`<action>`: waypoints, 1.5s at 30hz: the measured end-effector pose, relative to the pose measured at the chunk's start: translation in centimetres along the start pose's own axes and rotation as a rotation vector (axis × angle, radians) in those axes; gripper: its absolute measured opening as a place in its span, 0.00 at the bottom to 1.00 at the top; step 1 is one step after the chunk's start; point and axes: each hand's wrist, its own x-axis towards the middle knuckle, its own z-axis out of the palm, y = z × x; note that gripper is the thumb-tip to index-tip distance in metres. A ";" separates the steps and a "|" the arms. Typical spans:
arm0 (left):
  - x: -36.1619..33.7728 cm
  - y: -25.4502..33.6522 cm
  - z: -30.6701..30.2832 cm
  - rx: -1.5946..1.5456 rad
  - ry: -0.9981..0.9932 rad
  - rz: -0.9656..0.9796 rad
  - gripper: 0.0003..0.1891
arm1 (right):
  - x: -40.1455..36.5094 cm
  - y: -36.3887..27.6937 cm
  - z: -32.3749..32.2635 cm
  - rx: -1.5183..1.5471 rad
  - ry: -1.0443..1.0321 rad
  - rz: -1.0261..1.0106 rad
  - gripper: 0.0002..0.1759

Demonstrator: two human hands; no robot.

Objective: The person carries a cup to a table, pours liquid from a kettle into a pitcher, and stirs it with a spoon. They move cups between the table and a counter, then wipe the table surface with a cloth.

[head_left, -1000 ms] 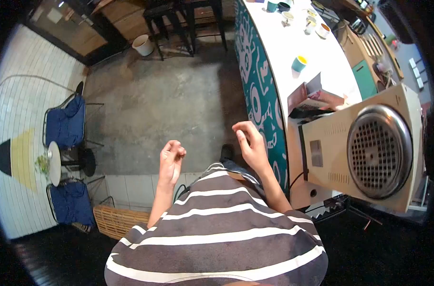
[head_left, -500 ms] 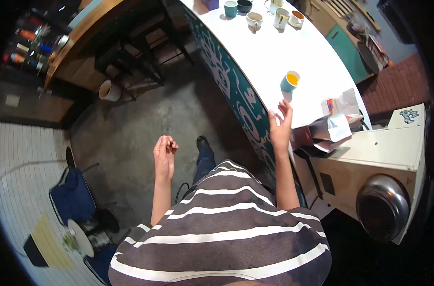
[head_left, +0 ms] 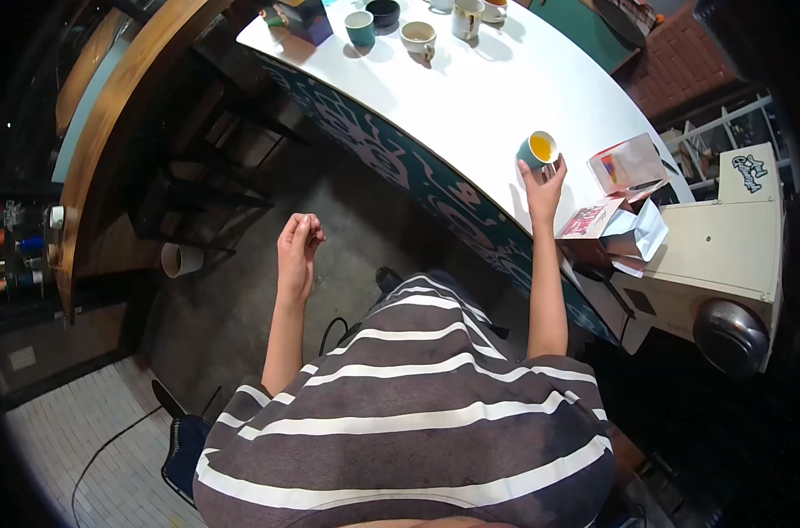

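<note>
On the white counter [head_left: 470,106], a teal cup [head_left: 529,155] with a pale inside and orange-yellow liquid is in the grasp of my right hand [head_left: 545,189]. My thumb is on the cup's left side and my fingers on its right. My left hand [head_left: 301,251] hangs over the floor, left of the counter, with fingers curled together and nothing visible in them. An opened paper bag [head_left: 624,233] and a clear-fronted pouch [head_left: 633,167] lie to the right of the cup.
At the counter's far end stand a teal cup [head_left: 360,31], a black cup [head_left: 383,12], a cream mug [head_left: 417,37], a patterned mug [head_left: 467,18] and a dark box [head_left: 303,19]. A cream machine [head_left: 716,233] is at right. Dark stools [head_left: 202,189] and a bin [head_left: 182,260] are at left.
My right hand has reached forward and closed around the teal cup. My body has turned and moved closer to the counter. My left hand stays curled.
</note>
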 end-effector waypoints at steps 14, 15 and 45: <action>6.0 0.5 4.1 0.046 -0.134 -0.098 0.09 | 1.5 -2.8 0.8 -0.116 0.002 -0.024 0.41; 6.4 0.6 4.4 0.047 -0.133 -0.100 0.09 | 1.7 -2.8 0.8 -0.133 0.009 0.005 0.40; -4.2 1.4 -11.5 -0.252 0.427 0.241 0.08 | -12.2 -24.6 16.2 0.039 -0.988 -0.541 0.37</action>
